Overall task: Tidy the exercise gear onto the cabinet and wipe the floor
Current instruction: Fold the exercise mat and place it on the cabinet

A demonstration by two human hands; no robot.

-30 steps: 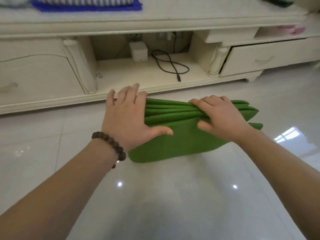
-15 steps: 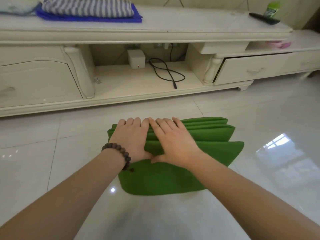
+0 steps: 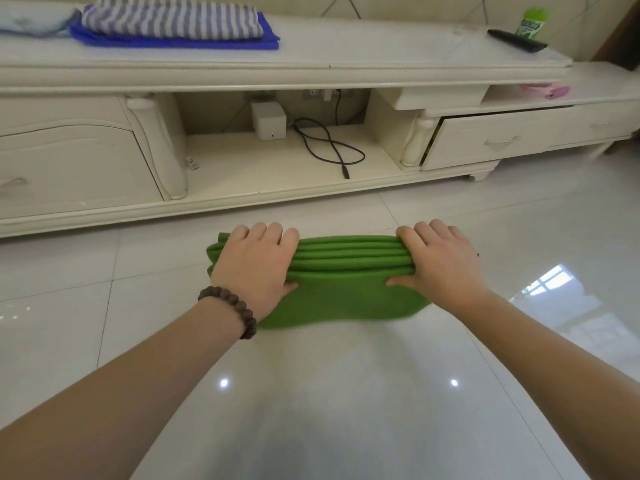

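we are gripping the folded mat [image 3: 341, 271] at both ends, left hand [image 3: 254, 265] and right hand [image 3: 441, 263] curled over it, risking the folds springing open.

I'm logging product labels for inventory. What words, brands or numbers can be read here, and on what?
None can be read.
Green bottle on the cabinet: dark print on its label, too small and blurred to read.
White box on the shelf: no text visible, only a small red light.
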